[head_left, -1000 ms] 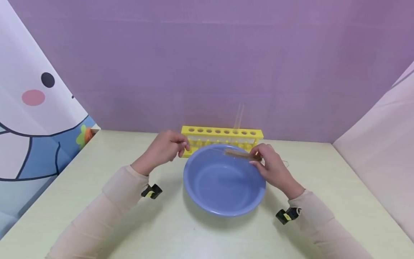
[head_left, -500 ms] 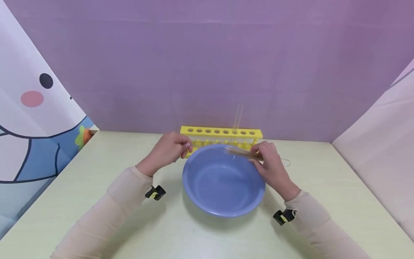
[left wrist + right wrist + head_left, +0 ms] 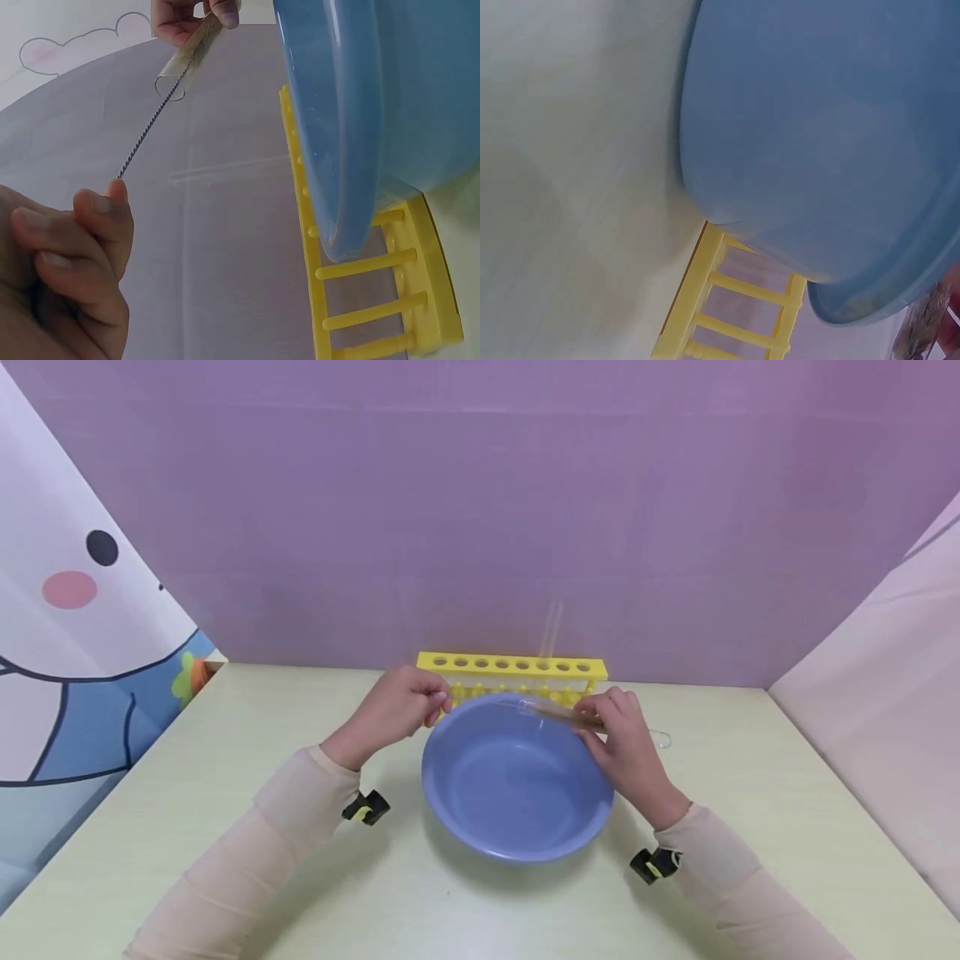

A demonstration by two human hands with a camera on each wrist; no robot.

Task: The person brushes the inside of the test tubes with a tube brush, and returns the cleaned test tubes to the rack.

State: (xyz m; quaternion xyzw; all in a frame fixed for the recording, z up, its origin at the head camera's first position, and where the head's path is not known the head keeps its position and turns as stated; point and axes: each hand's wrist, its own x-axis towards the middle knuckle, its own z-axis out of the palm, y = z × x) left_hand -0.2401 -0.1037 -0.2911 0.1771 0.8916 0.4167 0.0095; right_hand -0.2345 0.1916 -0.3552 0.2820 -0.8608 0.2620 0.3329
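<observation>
1. My curled left fingers (image 3: 106, 225) pinch the wire of the brush (image 3: 168, 100).
2. My right fingers (image 3: 594, 702) grip the test tube (image 3: 534, 707), bristles (image 3: 198, 48) inside, over the blue basin (image 3: 517, 793).
3. Behind stands the yellow rack (image 3: 512, 665).

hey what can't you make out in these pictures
Head view: base of the yellow rack, mostly hidden by the blue basin.
Left wrist view: wire end of the brush, hidden by the left hand.
Right wrist view: most of the right hand, cut off by the right edge.

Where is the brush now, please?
In the head view, the brush runs from the left hand into the tube in the right hand, over the basin.
</observation>
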